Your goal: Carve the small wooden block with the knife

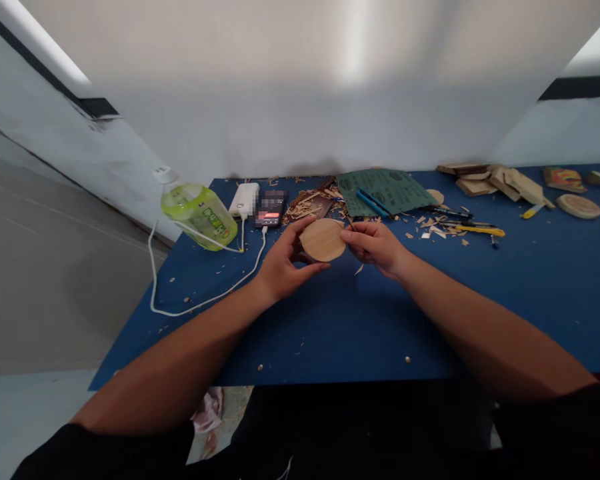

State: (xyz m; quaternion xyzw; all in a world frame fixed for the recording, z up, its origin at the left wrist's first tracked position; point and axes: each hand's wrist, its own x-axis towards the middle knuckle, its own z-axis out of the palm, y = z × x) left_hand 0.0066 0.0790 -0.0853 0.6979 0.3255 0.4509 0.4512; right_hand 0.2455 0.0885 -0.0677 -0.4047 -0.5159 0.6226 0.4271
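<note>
Head view: left hand [282,265] grasps a wooden disc [323,241] by its left side; right hand [376,247] pinches a dark sliver [351,223] alongside.

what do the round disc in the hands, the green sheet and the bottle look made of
Round disc: wood, seemingly bare; pale tan, with faint grain and little shine.
Green sheet: paper or cloth-backed, perhaps sandpaper; thin and dull, with dark printed marks.
Bottle: probably plastic; smooth and see-through near the top, yellow-green below.
</note>
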